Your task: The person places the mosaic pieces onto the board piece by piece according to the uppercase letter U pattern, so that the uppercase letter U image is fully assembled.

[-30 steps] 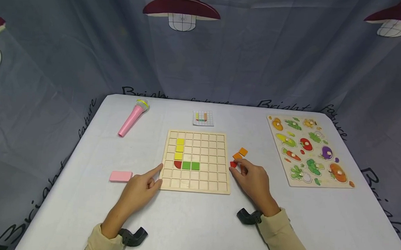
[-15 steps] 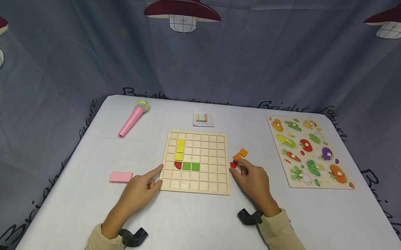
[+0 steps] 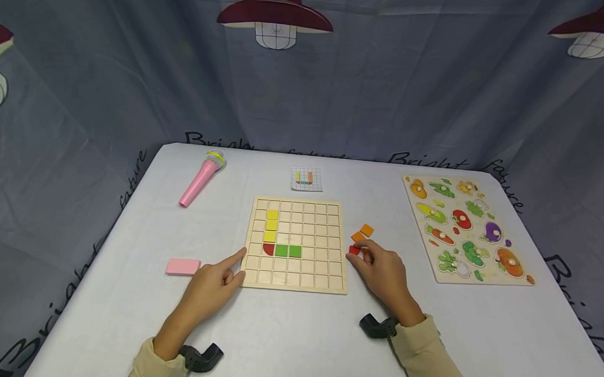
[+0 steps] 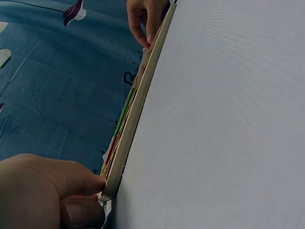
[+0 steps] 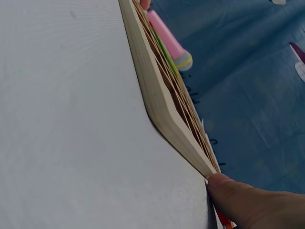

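A wooden grid board (image 3: 320, 268) lies mid-table with three yellow tiles (image 3: 271, 225), a red quarter-round tile (image 3: 268, 249) and two green tiles (image 3: 288, 251) in its cells. At its left edge, the index finger and thumb of my left hand (image 3: 208, 291) touch the frame, spread apart. Right of the board, my right hand (image 3: 383, 275) has index finger and thumb bent around a small red tile (image 3: 354, 250), partly hidden by the fingers. In the right wrist view, the thumb (image 5: 233, 195) sits at the board's corner. Orange tiles (image 3: 366, 230) lie just beyond that hand.
A pattern card (image 3: 306, 179) lies behind the board. A pink toy microphone (image 3: 199, 183) is at back left, and a pink block (image 3: 182, 267) lies by the left hand. On the right lies a vegetable knob puzzle (image 3: 451, 248).
The red tile at my right fingers has turned and shifted slightly to the right. My left hand stays at the board's edge.
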A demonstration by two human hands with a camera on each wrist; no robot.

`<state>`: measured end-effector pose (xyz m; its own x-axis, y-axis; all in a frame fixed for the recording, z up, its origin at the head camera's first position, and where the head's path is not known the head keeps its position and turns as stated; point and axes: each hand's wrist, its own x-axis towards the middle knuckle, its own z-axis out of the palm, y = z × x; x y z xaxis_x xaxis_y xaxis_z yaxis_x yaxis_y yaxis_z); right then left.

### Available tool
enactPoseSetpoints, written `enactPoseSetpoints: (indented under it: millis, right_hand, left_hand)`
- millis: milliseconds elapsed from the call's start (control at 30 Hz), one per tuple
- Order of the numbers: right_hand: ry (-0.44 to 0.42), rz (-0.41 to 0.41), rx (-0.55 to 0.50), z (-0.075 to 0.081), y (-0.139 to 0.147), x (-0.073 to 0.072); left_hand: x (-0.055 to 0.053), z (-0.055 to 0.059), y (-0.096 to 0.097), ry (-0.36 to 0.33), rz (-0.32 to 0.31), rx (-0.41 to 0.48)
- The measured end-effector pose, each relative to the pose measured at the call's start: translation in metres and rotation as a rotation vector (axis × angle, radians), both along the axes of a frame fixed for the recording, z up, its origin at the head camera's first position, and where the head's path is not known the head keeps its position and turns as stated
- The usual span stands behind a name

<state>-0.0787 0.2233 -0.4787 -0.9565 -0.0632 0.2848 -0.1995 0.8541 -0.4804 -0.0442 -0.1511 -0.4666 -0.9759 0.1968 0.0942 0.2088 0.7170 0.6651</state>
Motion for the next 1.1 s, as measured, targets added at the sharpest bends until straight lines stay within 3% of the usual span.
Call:
enactPoseSetpoints:
  millis: [500,1100]
  right_hand:
    - [0.044,0.07,-0.073,0.005,-0.002,-0.003]
    - [-0.008,0.179,-0.019,0.017,-0.042,-0.008]
  left_hand:
    - [0.0,0.001,0.0,-0.007,0.004,0.003]
    - [0.0,0.001,-0.001,-0.005,-0.001,0.009]
